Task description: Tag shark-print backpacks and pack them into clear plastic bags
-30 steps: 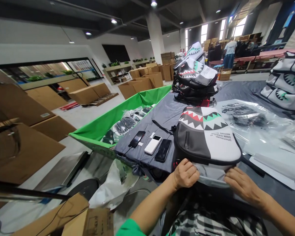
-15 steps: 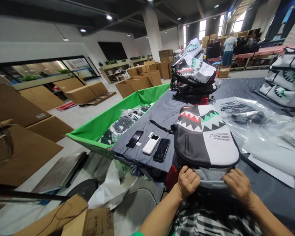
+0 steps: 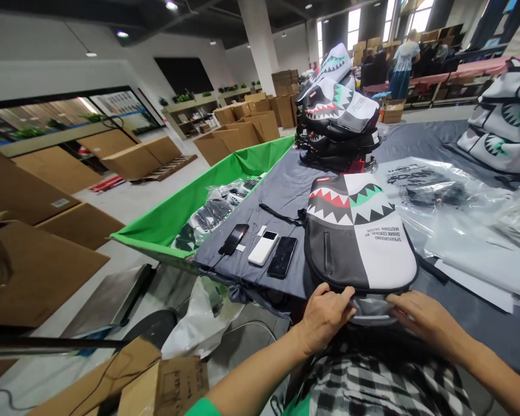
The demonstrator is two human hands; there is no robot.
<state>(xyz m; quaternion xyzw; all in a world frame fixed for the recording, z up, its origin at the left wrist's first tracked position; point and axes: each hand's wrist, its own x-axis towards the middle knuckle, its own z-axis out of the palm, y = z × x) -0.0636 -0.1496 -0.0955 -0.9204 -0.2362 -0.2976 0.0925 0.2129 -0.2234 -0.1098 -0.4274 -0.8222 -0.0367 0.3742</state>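
A black and white backpack (image 3: 359,237) with a shark-teeth print lies flat on the table in front of me, its lettering upside down from my side. At its near edge, my left hand (image 3: 329,315) is closed on the left part, with the thumb and index finger against the rim. My right hand (image 3: 420,316) pinches the same edge further right, its fingertips partly hidden under it. Between both hands, a greyish, sheet-like strip (image 3: 370,309) shows below the rim; whether it is lining or plastic I cannot tell. A black strap (image 3: 281,215) trails off to the left.
Two dark phones (image 3: 282,257) and a white power bank (image 3: 263,248) lie left of the backpack. Stacked backpacks (image 3: 340,112) stand behind, more (image 3: 498,130) at far right. Clear plastic bags (image 3: 437,196) cover the right side. A green bin (image 3: 156,222) adjoins the table; cartons (image 3: 164,384) are on the floor.
My fists have loosened into flatter pinches along the backpack's near edge, and less of the grey strip shows. The whole view has tilted slightly downward.
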